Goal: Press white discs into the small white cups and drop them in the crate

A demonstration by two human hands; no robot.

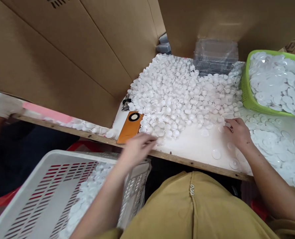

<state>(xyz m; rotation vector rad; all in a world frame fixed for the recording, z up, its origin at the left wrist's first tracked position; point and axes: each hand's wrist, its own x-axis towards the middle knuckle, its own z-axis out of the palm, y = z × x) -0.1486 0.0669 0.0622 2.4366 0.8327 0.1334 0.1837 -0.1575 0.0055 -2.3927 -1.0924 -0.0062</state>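
Observation:
A broad heap of small white plastic caps (pixel 172 89) covers the middle and back of the white tabletop (pixel 194 144). My left hand (pixel 139 147) is over the front table edge, by the near end of the heap. Motion smears its fingers, and whether they hold anything does not show. At the heap's right front, my right hand (pixel 238 134) has its fingers curled together, with a small white cap at the fingertips. Flat, clear-white round discs (pixel 274 142) lie spread to the right of that hand; a few loose ones (pixel 216 154) lie left of its wrist.
A green basket (pixel 247 89) full of white discs stands at the back right. Below the table edge at left sits a white slotted crate (pixel 50 154) partly filled with white pieces. An orange phone (pixel 129 127) lies beside a large cardboard box (pixel 70 59). Another person's sleeve (pixel 3 105) shows far left.

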